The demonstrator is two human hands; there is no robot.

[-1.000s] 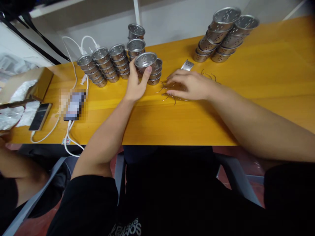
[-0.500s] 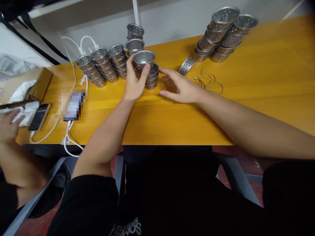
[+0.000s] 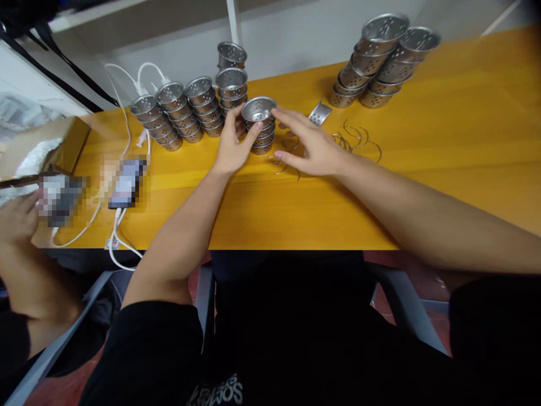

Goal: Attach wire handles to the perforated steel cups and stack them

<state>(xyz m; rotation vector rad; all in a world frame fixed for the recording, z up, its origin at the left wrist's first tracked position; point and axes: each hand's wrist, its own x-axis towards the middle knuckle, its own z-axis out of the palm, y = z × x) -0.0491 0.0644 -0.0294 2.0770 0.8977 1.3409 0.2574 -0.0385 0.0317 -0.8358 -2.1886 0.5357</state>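
Observation:
My left hand (image 3: pixel 237 141) grips the top perforated metal cup (image 3: pixel 259 110), thumb in front and fingers behind. That cup sits on a short stack of like cups (image 3: pixel 262 141). On the stack's right, my right hand (image 3: pixel 307 141) is spread, its index fingertip at the cup's rim and its thumb apart; nothing is held in it. A lone perforated metal piece (image 3: pixel 320 114) lies on its side behind my right hand. Several thin curved wires (image 3: pixel 359 138) lie on the table beyond my right wrist, and more lie under the hand.
Stacks of metal cups stand at the back left (image 3: pixel 173 107) and back right (image 3: pixel 372 62) of the yellow table (image 3: pixel 296 220). Left are a pixelated phone (image 3: pixel 127 183) with white cables, a cardboard box (image 3: pixel 63 144) and another person's hand (image 3: pixel 19 217).
My left hand has moved the cup down and slightly right, onto the short stack. My right hand has barely moved. The other person's hand at the left has shifted.

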